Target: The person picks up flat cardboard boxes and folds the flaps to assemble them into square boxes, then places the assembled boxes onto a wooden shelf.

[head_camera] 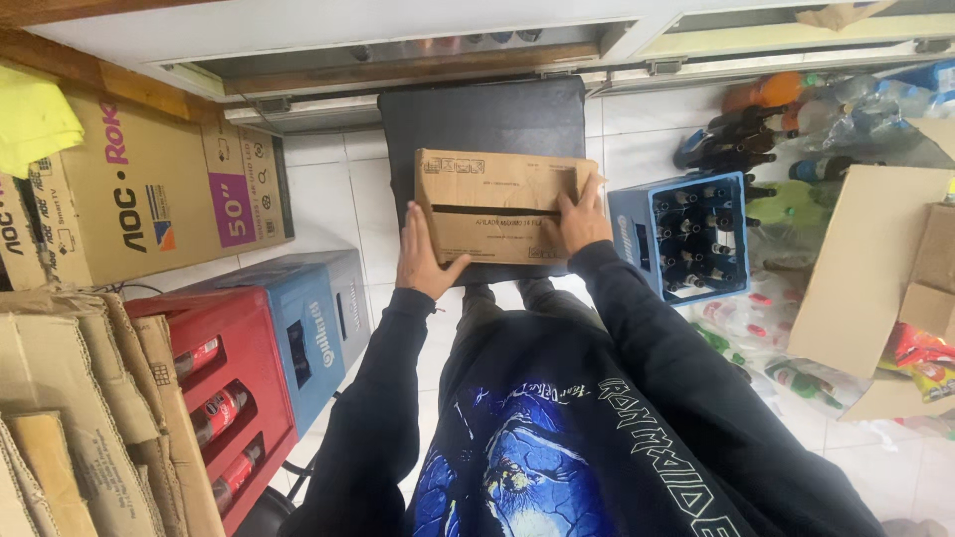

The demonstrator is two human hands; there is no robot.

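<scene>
A brown cardboard box [492,194] lies flat on a black stool seat [482,114] in front of me. My left hand [423,259] presses flat against the box's left end, fingers pointing up. My right hand [582,219] grips its right end, fingers spread over the top edge. Both arms wear black sleeves. The box's flaps look closed, with a dark strip running across its top.
A blue bottle crate [681,234] with dark bottles stands right of the stool. Red crate [224,388] and blue crate [313,323] sit at my left, beside stacked cardboard [70,418] and a large printed carton [149,189]. Loose bottles [786,109] and flattened cardboard [865,268] crowd the right.
</scene>
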